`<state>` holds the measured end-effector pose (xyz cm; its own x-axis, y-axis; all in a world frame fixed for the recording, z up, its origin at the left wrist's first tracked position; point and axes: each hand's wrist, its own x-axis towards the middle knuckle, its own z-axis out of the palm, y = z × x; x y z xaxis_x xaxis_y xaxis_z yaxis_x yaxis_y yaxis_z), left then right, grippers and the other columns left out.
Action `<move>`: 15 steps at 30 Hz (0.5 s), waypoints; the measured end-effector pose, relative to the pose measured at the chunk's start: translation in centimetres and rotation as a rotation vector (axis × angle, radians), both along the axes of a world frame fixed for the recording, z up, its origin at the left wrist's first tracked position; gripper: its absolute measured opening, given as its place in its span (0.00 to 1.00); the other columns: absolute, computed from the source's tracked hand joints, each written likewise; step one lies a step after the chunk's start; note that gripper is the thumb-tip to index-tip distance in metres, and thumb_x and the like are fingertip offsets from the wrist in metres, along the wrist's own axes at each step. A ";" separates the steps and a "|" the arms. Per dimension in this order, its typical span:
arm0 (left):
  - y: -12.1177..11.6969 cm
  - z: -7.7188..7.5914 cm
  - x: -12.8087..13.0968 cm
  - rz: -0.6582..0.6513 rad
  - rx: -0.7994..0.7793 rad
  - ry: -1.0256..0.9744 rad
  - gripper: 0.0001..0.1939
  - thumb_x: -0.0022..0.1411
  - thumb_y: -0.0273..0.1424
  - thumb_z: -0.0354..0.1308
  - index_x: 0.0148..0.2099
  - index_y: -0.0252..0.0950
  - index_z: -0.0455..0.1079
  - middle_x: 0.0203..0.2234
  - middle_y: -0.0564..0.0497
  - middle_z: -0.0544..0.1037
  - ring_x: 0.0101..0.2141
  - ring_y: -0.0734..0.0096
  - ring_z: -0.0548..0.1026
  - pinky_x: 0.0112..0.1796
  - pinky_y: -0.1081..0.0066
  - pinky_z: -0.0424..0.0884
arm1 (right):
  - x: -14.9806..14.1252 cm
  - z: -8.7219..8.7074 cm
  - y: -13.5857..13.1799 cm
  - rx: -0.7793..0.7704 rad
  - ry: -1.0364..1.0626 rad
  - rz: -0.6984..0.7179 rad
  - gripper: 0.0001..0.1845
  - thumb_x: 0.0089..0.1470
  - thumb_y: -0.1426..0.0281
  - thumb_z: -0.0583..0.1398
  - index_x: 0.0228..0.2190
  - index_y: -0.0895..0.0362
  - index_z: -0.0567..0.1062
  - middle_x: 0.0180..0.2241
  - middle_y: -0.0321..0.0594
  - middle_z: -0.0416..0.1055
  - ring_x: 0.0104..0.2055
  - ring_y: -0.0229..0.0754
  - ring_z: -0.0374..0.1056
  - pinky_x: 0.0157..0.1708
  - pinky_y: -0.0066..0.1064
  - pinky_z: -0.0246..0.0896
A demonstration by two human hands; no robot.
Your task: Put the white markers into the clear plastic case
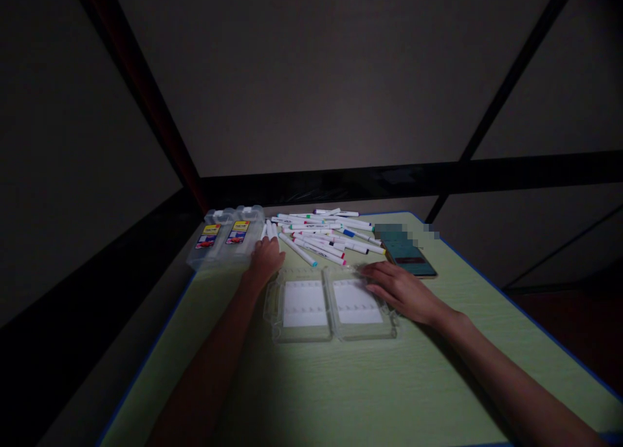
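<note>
My left hand reaches to the near left end of a pile of white markers with coloured caps, its fingers curled over a few marker ends. My right hand lies flat with fingers stretched out on the right half of an open clear plastic case, which lies spread in two halves with white inserts. Both hands sit on a pale green table with a blue edge.
Two closed clear marker boxes with coloured labels stand at the table's far left corner. A phone lies right of the markers, just beyond my right hand. Dark walls and black bars surround the table.
</note>
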<state>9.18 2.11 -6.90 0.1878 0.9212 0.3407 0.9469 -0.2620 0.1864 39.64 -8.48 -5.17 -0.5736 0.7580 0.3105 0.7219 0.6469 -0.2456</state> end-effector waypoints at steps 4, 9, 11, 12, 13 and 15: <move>0.1 0.4 0.5 0.003 -0.062 0.014 0.06 0.51 0.29 0.51 0.32 0.33 0.64 0.32 0.42 0.72 0.45 0.55 0.65 0.48 0.59 0.60 | 0.1 -0.2 0.1 -0.014 -0.024 -0.001 0.17 0.58 0.63 0.48 0.43 0.58 0.68 0.43 0.48 0.68 0.46 0.47 0.63 0.45 0.42 0.60; -0.1 1.3 1.6 -0.027 -0.110 -0.040 0.11 0.52 0.29 0.50 0.38 0.29 0.66 0.36 0.41 0.72 0.47 0.57 0.63 0.48 0.62 0.60 | 0.1 -0.3 0.2 -0.013 -0.034 0.007 0.16 0.58 0.64 0.48 0.43 0.58 0.68 0.42 0.48 0.68 0.46 0.47 0.63 0.45 0.43 0.60; -0.3 1.4 2.0 -0.037 -0.109 -0.054 0.12 0.53 0.29 0.49 0.38 0.28 0.67 0.35 0.41 0.72 0.47 0.58 0.63 0.48 0.62 0.61 | 0.0 -0.2 0.1 -0.014 -0.038 0.010 0.17 0.58 0.64 0.48 0.43 0.58 0.68 0.42 0.48 0.68 0.46 0.47 0.63 0.45 0.43 0.60; -0.3 1.4 2.3 -0.043 -0.105 -0.059 0.11 0.54 0.29 0.49 0.37 0.29 0.68 0.34 0.41 0.72 0.47 0.58 0.63 0.49 0.62 0.60 | 0.0 -0.1 0.1 -0.014 -0.039 0.011 0.17 0.58 0.64 0.48 0.43 0.58 0.68 0.42 0.48 0.68 0.46 0.47 0.63 0.44 0.43 0.60; -0.4 1.4 2.5 -0.048 -0.098 -0.068 0.11 0.54 0.28 0.48 0.37 0.29 0.68 0.33 0.41 0.73 0.47 0.58 0.64 0.49 0.61 0.60 | 0.0 -0.1 0.1 -0.013 -0.035 0.011 0.17 0.58 0.64 0.48 0.43 0.58 0.68 0.42 0.48 0.68 0.46 0.47 0.63 0.44 0.43 0.61; -0.5 1.4 2.9 -0.053 -0.082 -0.093 0.10 0.54 0.28 0.48 0.36 0.30 0.69 0.32 0.42 0.73 0.46 0.58 0.64 0.50 0.61 0.59 | -0.1 0.0 0.1 -0.006 -0.025 0.011 0.16 0.58 0.64 0.48 0.42 0.58 0.69 0.42 0.47 0.68 0.46 0.47 0.64 0.44 0.43 0.61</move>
